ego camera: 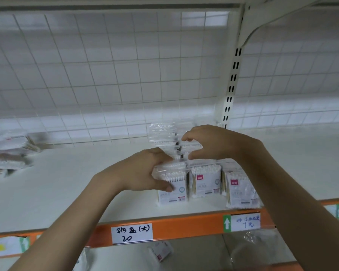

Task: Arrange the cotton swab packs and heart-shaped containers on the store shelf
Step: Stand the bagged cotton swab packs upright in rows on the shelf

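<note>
Three cotton swab packs stand in a front row on the white shelf (67,184). My left hand (143,171) grips the leftmost pack (173,189), thumb on its front and fingers over its top. The middle pack (205,180) and the right pack (241,190) stand beside it. Behind them more clear swab packs (162,135) stand upright near the wire grid. My right hand (209,142) hovers over this back group with curled fingers; whether it holds anything I cannot tell. No heart-shaped container is in view.
A loose heap of swab packs (8,153) lies at the shelf's far left. The orange shelf edge (184,225) carries handwritten price labels (131,233). A slotted white upright (231,83) divides the bays. A lower shelf holds a pack (160,251).
</note>
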`<state>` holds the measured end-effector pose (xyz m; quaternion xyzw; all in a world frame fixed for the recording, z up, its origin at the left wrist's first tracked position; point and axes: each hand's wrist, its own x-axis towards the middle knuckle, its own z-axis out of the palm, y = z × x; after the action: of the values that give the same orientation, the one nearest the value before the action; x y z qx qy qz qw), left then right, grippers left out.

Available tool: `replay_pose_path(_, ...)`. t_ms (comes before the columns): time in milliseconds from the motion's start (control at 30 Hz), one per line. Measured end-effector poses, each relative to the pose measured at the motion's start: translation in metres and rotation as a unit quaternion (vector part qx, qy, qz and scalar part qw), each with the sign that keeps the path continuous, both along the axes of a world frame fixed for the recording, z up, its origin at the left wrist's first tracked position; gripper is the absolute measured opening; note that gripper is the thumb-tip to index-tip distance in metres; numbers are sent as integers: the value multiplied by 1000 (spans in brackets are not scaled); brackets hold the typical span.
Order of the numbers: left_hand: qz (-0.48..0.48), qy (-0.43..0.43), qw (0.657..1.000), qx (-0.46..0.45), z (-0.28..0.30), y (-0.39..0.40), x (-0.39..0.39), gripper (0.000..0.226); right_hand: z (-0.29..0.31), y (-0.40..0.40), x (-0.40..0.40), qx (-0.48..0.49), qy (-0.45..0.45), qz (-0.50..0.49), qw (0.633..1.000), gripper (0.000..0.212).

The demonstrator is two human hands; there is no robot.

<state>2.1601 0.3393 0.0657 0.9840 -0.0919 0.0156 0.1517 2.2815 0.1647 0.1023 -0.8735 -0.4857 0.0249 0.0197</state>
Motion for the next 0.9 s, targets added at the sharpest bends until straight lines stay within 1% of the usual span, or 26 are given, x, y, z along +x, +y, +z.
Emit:
replay_pose_path(100,-2,-10,1000,2,-2,1,-3,70,-1,0,0,0,0,1,1000,53)
replay_pose_path(333,12,-6,1000,11,-7,-3,-1,66,-1,4,-3,7,-11,13,1000,49)
replay_pose_path(433,10,-11,1000,-5,-6,0,-5,68,-2,6,-4,10,-13,17,1000,48)
replay_pose_path(533,15,-20,1000,-18,-4,4,-11,74,-2,11,-6,14,-17,23,1000,49)
replay_pose_path(633,23,-20,999,-30,1,11,-19,74,-2,21,-8,20,-15,27,999,49)
replay_pose_path(733,55,-20,998,-19,3,27,-27,68,-2,35,-11,18,-18,39,999,48)
replay_pose_path(900,142,-9,988,57,5,71,-41,57,-2,67,-21,5,-36,63,997,47)
